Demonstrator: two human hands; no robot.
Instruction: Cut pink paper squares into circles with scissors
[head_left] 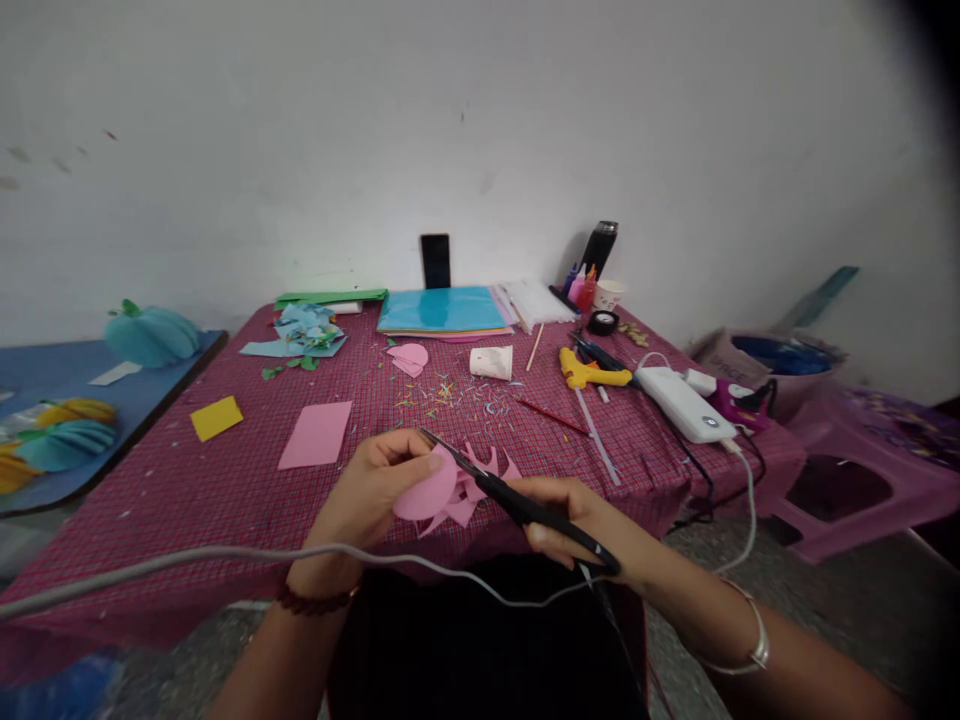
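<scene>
My left hand [373, 487] pinches a rounded piece of pink paper [426, 494] near the table's front edge. Black scissors [534, 512] are gripped in my right hand [574, 515], their blades pointing left along the upper edge of that paper. Pink offcuts [480, 480] lie beside and under the blades. To the left of them rests a flat pink sheet [316, 434], and behind is a pink heart-like cutout [409, 358].
A white paper cup [491, 362] lies on its side behind scattered paper shreds. To the right are a yellow glue gun [589, 370] and a white power bank [688, 404]. A grey cable [247, 553] crosses over my left wrist. Blue sheets [442, 310] lie at the back.
</scene>
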